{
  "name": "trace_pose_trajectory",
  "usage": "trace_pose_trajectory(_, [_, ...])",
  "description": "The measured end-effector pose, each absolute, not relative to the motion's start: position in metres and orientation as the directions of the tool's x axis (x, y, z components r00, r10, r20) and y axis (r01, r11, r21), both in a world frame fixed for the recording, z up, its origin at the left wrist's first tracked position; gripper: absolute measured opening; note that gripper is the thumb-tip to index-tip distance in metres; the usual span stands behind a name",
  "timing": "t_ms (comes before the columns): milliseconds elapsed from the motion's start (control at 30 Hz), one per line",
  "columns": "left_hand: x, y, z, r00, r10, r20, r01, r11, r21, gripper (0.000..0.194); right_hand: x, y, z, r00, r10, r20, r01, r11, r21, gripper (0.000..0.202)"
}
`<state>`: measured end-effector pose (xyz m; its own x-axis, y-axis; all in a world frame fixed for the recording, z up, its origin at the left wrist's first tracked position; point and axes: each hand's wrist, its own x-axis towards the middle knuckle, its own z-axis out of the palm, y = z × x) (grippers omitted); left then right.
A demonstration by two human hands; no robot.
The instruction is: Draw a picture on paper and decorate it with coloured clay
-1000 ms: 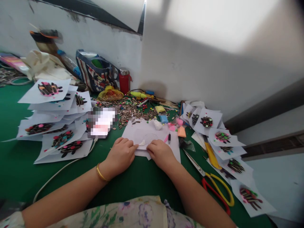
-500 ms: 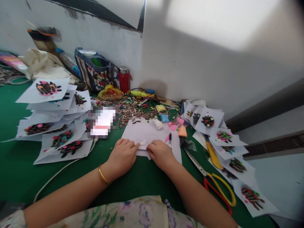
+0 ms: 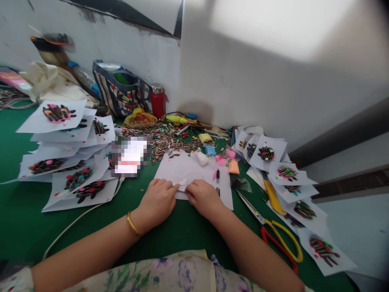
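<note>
White paper (image 3: 170,167) lies on the green table in front of me, with a faint dotted drawing (image 3: 194,177) on it. My left hand (image 3: 158,201) rests at the sheet's near edge, fingers bent and together, its index fingertip touching a small smear of white modelling clay (image 3: 183,182). Close to the clay's right side is my right hand (image 3: 203,197), curled with thumb and fingers together over the lower part of the drawing. Whatever lies under the fingers of either hand is hidden. A larger white clay lump (image 3: 202,158) sits farther up the sheet.
Sunflower seeds (image 3: 164,142) lie scattered behind the paper. Blue clay (image 3: 209,151), orange clay (image 3: 234,166) and a black pen (image 3: 218,181) are at right. Open scissors (image 3: 264,222) lie nearer. Decorated cards (image 3: 63,115) stack at left, beside a blurred phone (image 3: 130,157).
Both hands stay at the same place on the paper. My right hand has shifted slightly left, covering more of the drawing. The view has moved a little.
</note>
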<state>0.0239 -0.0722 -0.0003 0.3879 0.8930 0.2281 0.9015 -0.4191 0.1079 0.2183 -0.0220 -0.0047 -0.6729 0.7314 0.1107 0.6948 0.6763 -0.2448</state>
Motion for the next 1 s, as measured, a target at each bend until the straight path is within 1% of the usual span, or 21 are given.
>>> trace_pose_trajectory(167, [0.0220,-0.0712,0.0003,0.353,0.908,0.225,0.911,-0.389,0.140,0.035,0.2186,-0.0217,-0.0048,-0.672,0.733,0.106,0.690,0.672,-0.269,0.010])
trace_pose_trajectory(533, [0.0233,-0.0690,-0.0009,0.358,0.903,0.237,0.909,-0.395,0.135,0.036,0.2188,-0.0214,-0.0051,-0.665,0.739,0.109,0.691,0.664,-0.285,0.010])
trace_pose_trajectory(833, [0.0240,-0.0704,0.0035,0.413,0.879,0.239,0.898,-0.437,0.053,0.037,0.2183,-0.0227,-0.0039,-0.661,0.742,0.109,0.693,0.660,-0.290,0.011])
trace_pose_trajectory(1000, [0.0230,-0.0696,0.0035,0.383,0.882,0.275,0.907,-0.415,0.066,0.039,0.2187,-0.0227,-0.0035,-0.665,0.739,0.108,0.690,0.663,-0.289,0.011])
